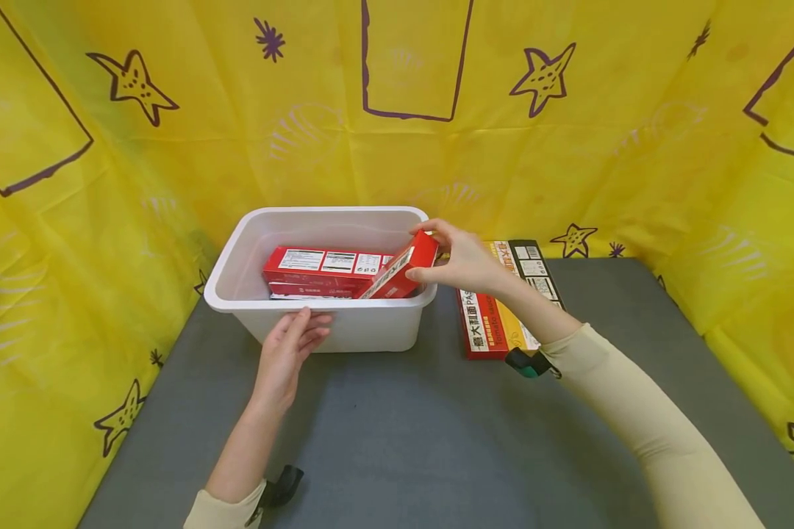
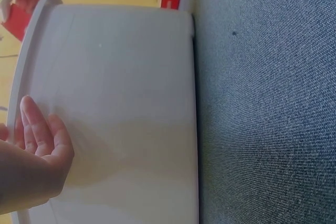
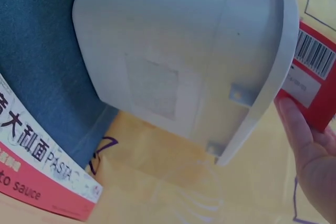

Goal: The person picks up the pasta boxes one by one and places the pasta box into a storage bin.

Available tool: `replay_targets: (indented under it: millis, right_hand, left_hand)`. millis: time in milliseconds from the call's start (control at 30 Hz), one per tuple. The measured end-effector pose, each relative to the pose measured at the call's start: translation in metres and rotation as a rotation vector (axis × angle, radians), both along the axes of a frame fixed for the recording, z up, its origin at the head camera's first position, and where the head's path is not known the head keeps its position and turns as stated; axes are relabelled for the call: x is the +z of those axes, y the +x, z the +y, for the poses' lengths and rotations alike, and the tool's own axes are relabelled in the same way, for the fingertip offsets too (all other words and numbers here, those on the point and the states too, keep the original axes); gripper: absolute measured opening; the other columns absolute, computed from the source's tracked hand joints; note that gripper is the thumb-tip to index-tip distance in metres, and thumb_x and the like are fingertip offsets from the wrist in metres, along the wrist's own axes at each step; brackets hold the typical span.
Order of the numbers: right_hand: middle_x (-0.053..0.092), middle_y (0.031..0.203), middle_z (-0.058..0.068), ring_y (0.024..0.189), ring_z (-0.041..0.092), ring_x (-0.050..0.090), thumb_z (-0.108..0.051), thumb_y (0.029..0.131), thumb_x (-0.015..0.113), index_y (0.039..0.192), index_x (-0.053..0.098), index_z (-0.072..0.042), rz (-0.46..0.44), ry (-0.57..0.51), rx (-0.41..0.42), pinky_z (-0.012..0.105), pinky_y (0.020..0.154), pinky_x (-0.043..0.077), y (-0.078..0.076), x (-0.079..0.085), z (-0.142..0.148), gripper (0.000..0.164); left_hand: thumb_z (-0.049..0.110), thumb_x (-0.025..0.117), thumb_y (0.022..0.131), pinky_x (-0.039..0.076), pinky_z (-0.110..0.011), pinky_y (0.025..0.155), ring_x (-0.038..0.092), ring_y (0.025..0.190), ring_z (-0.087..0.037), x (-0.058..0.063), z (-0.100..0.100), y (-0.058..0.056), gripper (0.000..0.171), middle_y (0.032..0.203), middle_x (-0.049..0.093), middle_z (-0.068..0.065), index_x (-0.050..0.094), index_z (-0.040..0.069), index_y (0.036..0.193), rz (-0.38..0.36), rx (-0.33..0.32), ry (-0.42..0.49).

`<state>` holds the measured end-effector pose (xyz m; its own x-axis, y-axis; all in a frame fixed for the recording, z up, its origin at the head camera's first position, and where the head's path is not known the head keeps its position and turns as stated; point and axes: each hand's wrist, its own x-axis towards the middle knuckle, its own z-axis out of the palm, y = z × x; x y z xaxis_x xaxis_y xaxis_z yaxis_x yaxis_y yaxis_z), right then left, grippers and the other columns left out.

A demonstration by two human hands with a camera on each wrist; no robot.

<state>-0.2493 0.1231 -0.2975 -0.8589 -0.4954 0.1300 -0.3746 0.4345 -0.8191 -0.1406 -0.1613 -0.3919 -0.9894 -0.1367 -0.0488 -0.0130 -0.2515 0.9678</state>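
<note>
A white plastic bin stands on the table with several red boxes lying in it. My right hand grips the end of another red box, thumb on one side and fingers on the other. That box tilts over the bin's right end, its lower end down inside among the others. In the right wrist view its barcode end shows beyond the rim. My left hand touches the bin's front just under the rim, its fingers loosely bent against the outer wall in the left wrist view.
Right of the bin, partly under my right forearm, lies pasta packaging in red, white and yellow with a black edge. A dark grey cloth covers the table. Yellow patterned fabric hangs behind and along both sides.
</note>
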Motion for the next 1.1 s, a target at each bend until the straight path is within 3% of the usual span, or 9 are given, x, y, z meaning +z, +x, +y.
replay_targets:
  millis: [167,267,433,800,933,1100]
  right_hand:
    - [0.067,0.116,0.006,0.092,0.019,0.07,-0.03,0.077,0.081,0.132,0.043,-0.014,-0.061,0.01,0.023,0.036,0.084,0.055,-0.001,0.002,-0.006,0.069]
    - [0.064,0.12,0.003,0.103,0.018,0.066,-0.034,0.077,0.082,0.13,0.044,-0.014,-0.045,0.028,0.028,0.037,0.089,0.053,-0.001,0.005,-0.009,0.068]
    - [0.062,0.123,-0.001,0.119,0.017,0.055,-0.041,0.075,0.082,0.131,0.051,-0.016,0.058,0.104,0.017,0.036,0.094,0.051,-0.005,0.003,-0.01,0.069]
    - [0.061,0.129,0.006,0.115,0.022,0.056,-0.045,0.077,0.079,0.137,0.055,-0.007,0.332,0.341,0.106,0.039,0.099,0.044,-0.013,-0.009,-0.028,0.075]
    - [0.06,0.133,0.007,0.117,0.02,0.057,-0.041,0.08,0.079,0.139,0.052,-0.006,0.35,0.335,0.123,0.037,0.1,0.044,-0.015,-0.009,-0.032,0.073]
    - [0.059,0.134,0.01,0.119,0.023,0.059,-0.03,0.083,0.079,0.138,0.053,-0.006,0.266,0.204,0.114,0.036,0.098,0.048,-0.016,-0.008,-0.029,0.066]
  left_hand:
    - [0.032,0.055,0.1,0.051,-0.029,0.092,0.069,0.087,-0.015,0.0,0.001,0.0,0.031,0.095,0.073,0.003,0.057,0.002,0.109,0.008,0.001,0.008]
    - [0.032,0.055,0.101,0.051,-0.029,0.092,0.069,0.088,-0.016,-0.001,0.0,0.0,0.031,0.095,0.073,0.002,0.057,0.002,0.11,0.014,0.001,0.004]
    - [0.031,0.054,0.101,0.051,-0.028,0.091,0.068,0.086,-0.013,-0.001,0.001,0.0,0.03,0.095,0.073,0.003,0.058,0.003,0.109,0.027,-0.005,0.007]
    - [0.029,0.055,0.101,0.051,-0.028,0.091,0.069,0.085,-0.014,-0.001,0.002,-0.001,0.024,0.094,0.073,0.002,0.061,0.006,0.103,0.026,-0.002,0.024]
    - [0.031,0.055,0.1,0.051,-0.028,0.091,0.069,0.086,-0.015,-0.001,0.001,0.0,0.026,0.094,0.073,0.002,0.06,0.005,0.105,0.012,0.001,0.014]
    - [0.03,0.055,0.101,0.052,-0.028,0.091,0.069,0.085,-0.014,-0.001,0.001,0.0,0.025,0.093,0.073,0.002,0.06,0.006,0.103,0.023,0.001,0.022]
